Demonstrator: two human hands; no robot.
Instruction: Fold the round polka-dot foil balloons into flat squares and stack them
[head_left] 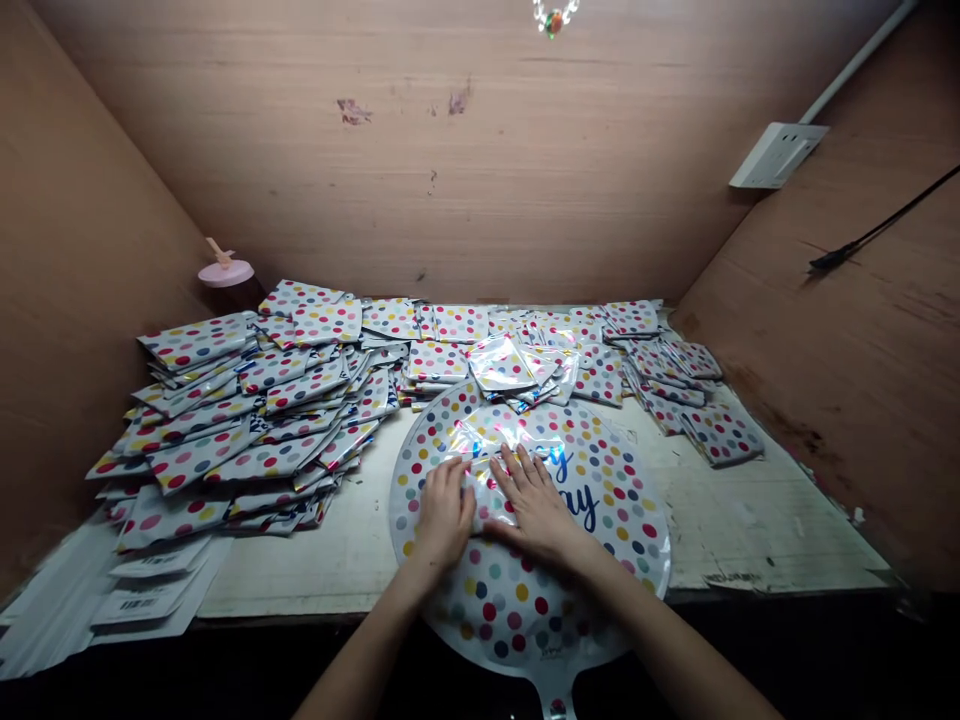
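A round foil balloon, white with coloured dots and blue lettering, lies flat on the table, its neck hanging past the front edge. On top of it, between my hands, is a smaller folded dotted foil balloon, partly covered by my fingers. At its left edge my left hand has its fingers curled and gripping it. My right hand lies flat with fingers spread, pressing on the folded foil's right side. Several folded balloons rest just beyond, overlapping the round balloon's far rim.
Tall stacks of folded dotted balloons fill the left side; more lie at the right. White barcoded sleeves sit at the front left. A pink-lidded cup stands behind. Wooden panels enclose the table, with a socket box and cable.
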